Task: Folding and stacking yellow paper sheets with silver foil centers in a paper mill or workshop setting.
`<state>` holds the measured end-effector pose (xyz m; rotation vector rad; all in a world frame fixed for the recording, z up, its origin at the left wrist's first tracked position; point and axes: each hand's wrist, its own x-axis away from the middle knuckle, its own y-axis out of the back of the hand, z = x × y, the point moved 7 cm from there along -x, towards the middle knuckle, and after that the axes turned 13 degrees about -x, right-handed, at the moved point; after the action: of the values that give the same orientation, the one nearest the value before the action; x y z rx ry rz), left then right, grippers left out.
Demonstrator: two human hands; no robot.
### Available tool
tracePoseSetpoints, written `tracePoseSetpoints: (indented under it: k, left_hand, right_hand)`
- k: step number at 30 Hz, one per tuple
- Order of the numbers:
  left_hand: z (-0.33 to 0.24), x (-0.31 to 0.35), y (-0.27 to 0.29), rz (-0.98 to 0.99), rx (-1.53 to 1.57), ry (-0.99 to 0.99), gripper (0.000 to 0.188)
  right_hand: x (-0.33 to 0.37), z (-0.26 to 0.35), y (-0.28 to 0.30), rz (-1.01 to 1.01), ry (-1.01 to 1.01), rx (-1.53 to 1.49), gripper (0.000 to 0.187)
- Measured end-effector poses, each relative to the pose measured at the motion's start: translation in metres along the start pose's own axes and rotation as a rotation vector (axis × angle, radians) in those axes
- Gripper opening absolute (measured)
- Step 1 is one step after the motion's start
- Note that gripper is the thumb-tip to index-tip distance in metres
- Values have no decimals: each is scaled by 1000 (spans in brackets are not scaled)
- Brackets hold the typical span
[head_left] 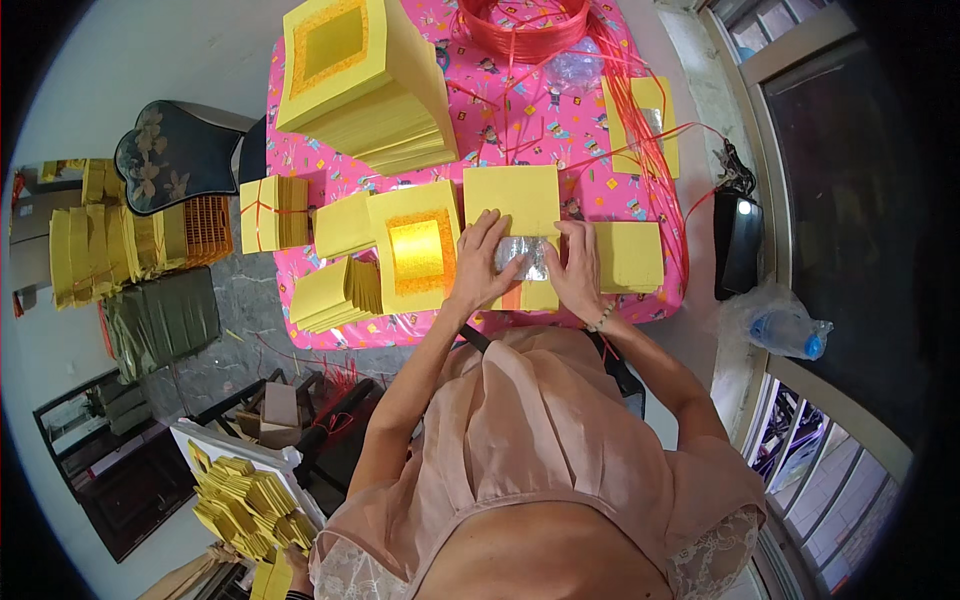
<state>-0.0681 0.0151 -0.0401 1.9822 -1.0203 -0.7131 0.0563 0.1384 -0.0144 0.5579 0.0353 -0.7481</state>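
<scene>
On the pink patterned table, a yellow paper sheet (511,190) lies with a silver foil square (521,258) below it. My left hand (484,262) rests flat at the foil's left side, fingers spread and thumb on the foil. At its right edge is my right hand (579,268), fingers apart and slightly bent, touching the paper. An orange strip (512,297) shows beneath. To the left lies a yellow sheet with a gold square (417,247) in an orange border. A stack of plain yellow paper (630,258) sits right of my right hand.
A tall yellow paper stack (400,110) stands at the back left; a red string coil (525,30) lies at the back. Tied yellow bundles (273,214) sit at the left edge. A bottle (790,332) is at right. Another person's hand (297,568) touches yellow paper lower left.
</scene>
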Motion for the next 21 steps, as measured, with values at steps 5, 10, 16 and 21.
tracePoseSetpoints:
  k: [5, 10, 16, 21]
  left_hand:
    - [2, -1, -2, -29, 100, 28, 59]
    - [10, 3, -5, -25, 93, 52, 58]
    - [7, 5, -7, -26, 69, 25, 58]
    - [9, 6, -6, -42, 72, 41, 57]
  right_hand:
    - [24, -70, -35, -35, -569, -432, 43]
    - [3, -73, -40, -85, -632, -420, 47]
    - [-2, -80, -23, -153, -654, -211, 46]
    - [-21, -45, -16, -55, -510, -70, 36]
